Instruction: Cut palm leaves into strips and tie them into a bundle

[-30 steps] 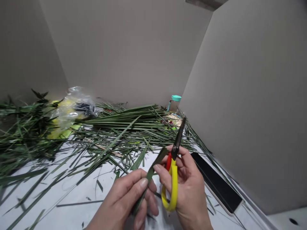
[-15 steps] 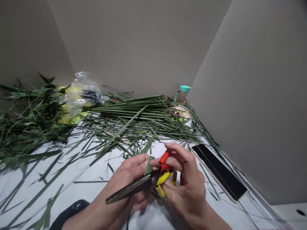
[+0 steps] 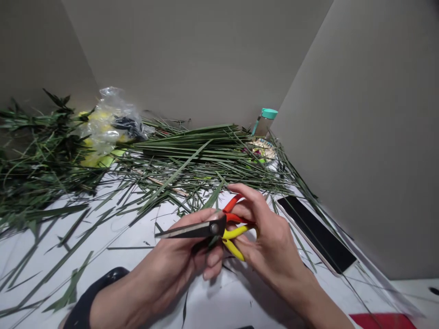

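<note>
My right hand [image 3: 265,228] grips a pair of scissors [image 3: 214,227] by its red and yellow handles. The dark blades point left, nearly closed, and lie across the front of my left hand [image 3: 181,249]. Curled fingers of that left hand hold a green leaf strip [image 3: 205,244], mostly hidden behind the blades and fingers. Just beyond the fingertips a longer green leaf [image 3: 214,195] sticks out; I cannot tell whether it joins the held strip.
Long green leaves [image 3: 192,141] are heaped at the back, with leafy stems [image 3: 41,151] and a clear plastic bag [image 3: 111,116] to the left. A phone [image 3: 317,233] lies at right. Behind stands a teal-lidded bottle [image 3: 265,122]. Something red [image 3: 380,321] shows at bottom right.
The scissors have risen and swung from a slant to nearly level. The held leaf strip, plain to see before, is now mostly covered. The view has tilted down slightly.
</note>
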